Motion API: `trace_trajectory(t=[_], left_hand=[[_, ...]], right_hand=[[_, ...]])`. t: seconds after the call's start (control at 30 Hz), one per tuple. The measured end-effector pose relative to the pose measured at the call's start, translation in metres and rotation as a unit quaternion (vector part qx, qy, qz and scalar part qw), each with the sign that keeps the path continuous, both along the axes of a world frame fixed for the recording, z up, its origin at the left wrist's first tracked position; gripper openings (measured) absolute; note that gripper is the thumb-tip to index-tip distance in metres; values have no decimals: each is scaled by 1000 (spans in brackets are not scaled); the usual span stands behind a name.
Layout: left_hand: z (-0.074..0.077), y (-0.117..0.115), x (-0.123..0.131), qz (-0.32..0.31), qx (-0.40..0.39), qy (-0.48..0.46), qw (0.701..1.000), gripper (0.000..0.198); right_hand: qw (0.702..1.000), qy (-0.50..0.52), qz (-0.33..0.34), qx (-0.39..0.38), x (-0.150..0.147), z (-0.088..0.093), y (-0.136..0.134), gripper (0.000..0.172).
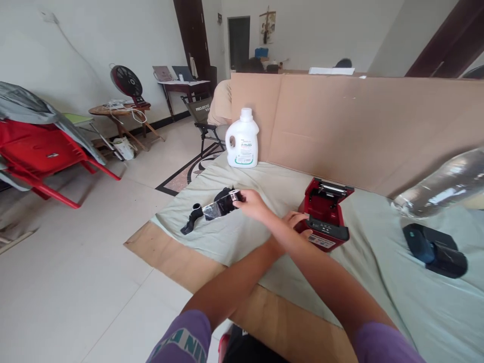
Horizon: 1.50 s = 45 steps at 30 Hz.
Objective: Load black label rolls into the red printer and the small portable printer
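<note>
My arms cross. My right hand [250, 203], reaching over to the left, pinches a small roll [237, 196] with a white core end. A shiny black-and-silver strip [216, 208] hangs off it to the left. My left hand [297, 222] grips the near left corner of a small red printer [328, 241], whose lid [328, 189] stands raised over a red hollow. Behind the strip lies a dark round object [223, 193], partly hidden. Left of the strip, a curled black piece [192, 219] rests on the pale green cloth [260, 242].
A white jug [244, 141] stands at the back left of the cloth, before an upright cardboard sheet [340, 121]. To the right lie a dark device [434, 249] and a silvery wrapped bundle [442, 181]. A red chair [41, 146] and a fan [126, 80] are further left.
</note>
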<state>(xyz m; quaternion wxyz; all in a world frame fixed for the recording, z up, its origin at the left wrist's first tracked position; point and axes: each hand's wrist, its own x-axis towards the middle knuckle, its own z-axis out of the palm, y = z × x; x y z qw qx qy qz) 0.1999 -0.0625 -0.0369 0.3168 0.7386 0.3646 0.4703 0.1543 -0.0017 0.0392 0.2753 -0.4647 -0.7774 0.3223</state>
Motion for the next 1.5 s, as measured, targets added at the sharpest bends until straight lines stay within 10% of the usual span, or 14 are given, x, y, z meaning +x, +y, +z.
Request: trace_trajectory(t=[0.3,0.43,0.63,0.97,1.3,1.5], left_hand=[[14,-10,-4,17,-28,2,999,41],[11,-11,0,39,-4,15,999,39],[4,-9,4,47,35,66,996,42],[7,-8,-1,14,7,63,998,44],[-11,-2,-4,18,-12,117,993,25],[-5,-4,-5,15,100,49,994,40]], right_hand=[[998,-40,-25,42,-53,-69,-8,19],[998,-13,-50,35,-39,-70,-13,42],[963,65,-258,27,-7,-66,8,40],[968,171,-183,-22,-11,-45,6,20],[935,303,-2,-182,172,42,-90,29],[936,221,39,-270,254,70,-94,38]])
